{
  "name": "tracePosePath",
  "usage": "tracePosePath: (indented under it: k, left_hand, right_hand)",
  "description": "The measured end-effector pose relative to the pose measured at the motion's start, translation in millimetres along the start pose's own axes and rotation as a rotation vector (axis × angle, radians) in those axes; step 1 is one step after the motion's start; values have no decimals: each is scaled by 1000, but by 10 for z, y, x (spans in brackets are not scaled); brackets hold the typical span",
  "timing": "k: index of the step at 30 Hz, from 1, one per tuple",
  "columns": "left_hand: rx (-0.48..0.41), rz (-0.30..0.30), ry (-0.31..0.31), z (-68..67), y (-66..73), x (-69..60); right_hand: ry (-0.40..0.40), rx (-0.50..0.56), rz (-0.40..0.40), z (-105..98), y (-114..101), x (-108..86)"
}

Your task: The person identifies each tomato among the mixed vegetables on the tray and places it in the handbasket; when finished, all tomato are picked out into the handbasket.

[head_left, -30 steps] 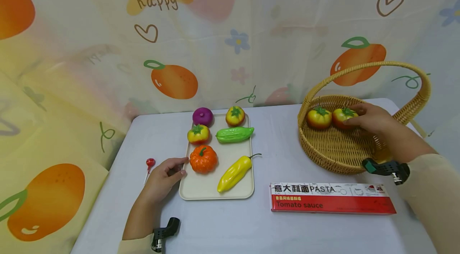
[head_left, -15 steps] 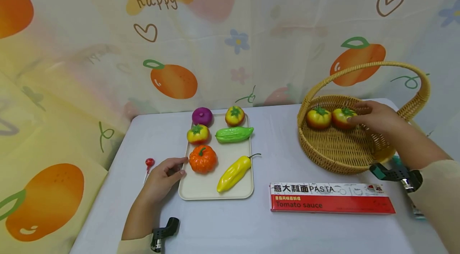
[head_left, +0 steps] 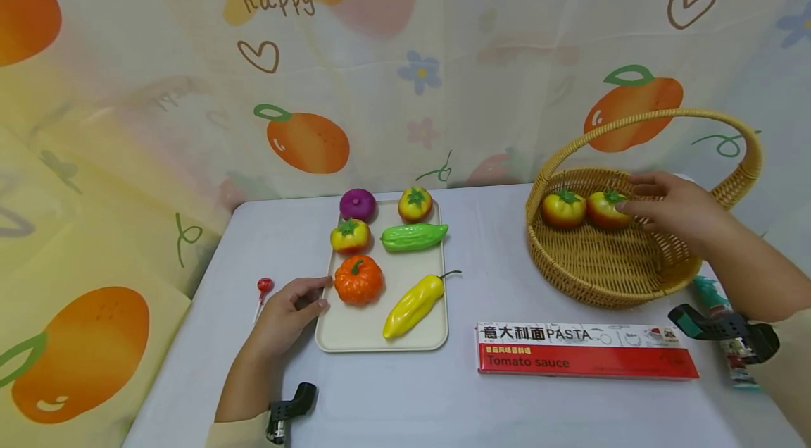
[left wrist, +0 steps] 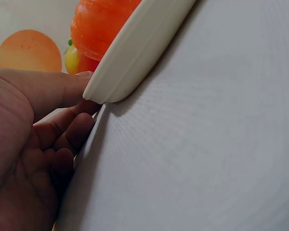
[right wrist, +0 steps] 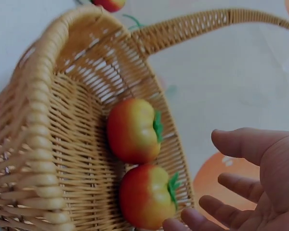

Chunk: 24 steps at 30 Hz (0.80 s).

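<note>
Two yellow-red persimmon-like fruits, a left one (head_left: 563, 209) and a right one (head_left: 607, 210), lie side by side in the wicker basket (head_left: 545, 265). My right hand (head_left: 681, 212) is over the basket's right side, fingers extended beside the right fruit; the right wrist view shows the hand (right wrist: 260, 183) holding nothing. At the left edge of the cream tray (head_left: 383, 344), my left hand (head_left: 286, 314) touches the rim with thumb and fingertips, near the orange pumpkin (head_left: 358, 281). In the left wrist view the thumb rests against the tray's rim (left wrist: 130, 57), the other fingers bent below.
The tray also bears a purple vegetable (head_left: 357, 205), two persimmon-like fruits, a green gourd (head_left: 414, 237) and a yellow pepper (head_left: 414, 306). A pasta box (head_left: 586, 351) lies before the basket, a teal packet (head_left: 735, 356) to its right. A red lollipop (head_left: 265, 285) lies left of the tray.
My right hand has drawn back to the right from the right fruit, its fingers spreading away from it. The packet has come into view from behind my right arm. My left hand has stayed in place.
</note>
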<state>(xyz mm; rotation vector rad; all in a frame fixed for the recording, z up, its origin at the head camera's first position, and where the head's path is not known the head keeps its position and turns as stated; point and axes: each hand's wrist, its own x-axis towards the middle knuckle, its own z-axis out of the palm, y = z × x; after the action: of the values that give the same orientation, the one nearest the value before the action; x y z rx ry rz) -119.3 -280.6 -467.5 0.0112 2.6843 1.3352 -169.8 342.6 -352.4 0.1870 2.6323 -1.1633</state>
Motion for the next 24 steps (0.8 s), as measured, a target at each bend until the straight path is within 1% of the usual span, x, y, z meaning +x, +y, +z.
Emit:
tracePosePath:
  k: [9,13,17,20,24]
  left_hand:
    - [-12,11,5,1,-27,8]
    - [-11,22,6,2,-43,16]
    - [-6,33,8,1,-46,18]
    - [-2,28,11,5,-34,16]
    - [-2,11,16,8,-17,9]
  right_hand:
    - [-61,3,-67,106,-181,-189]
    - [-76,-1,-96,181,-289,-316]
    - [-73,-12,-148,278,-379,-428]
    - [-72,-10,-181,367,-431,-496]
    - [-85,-18,-203,482,-502,-577]
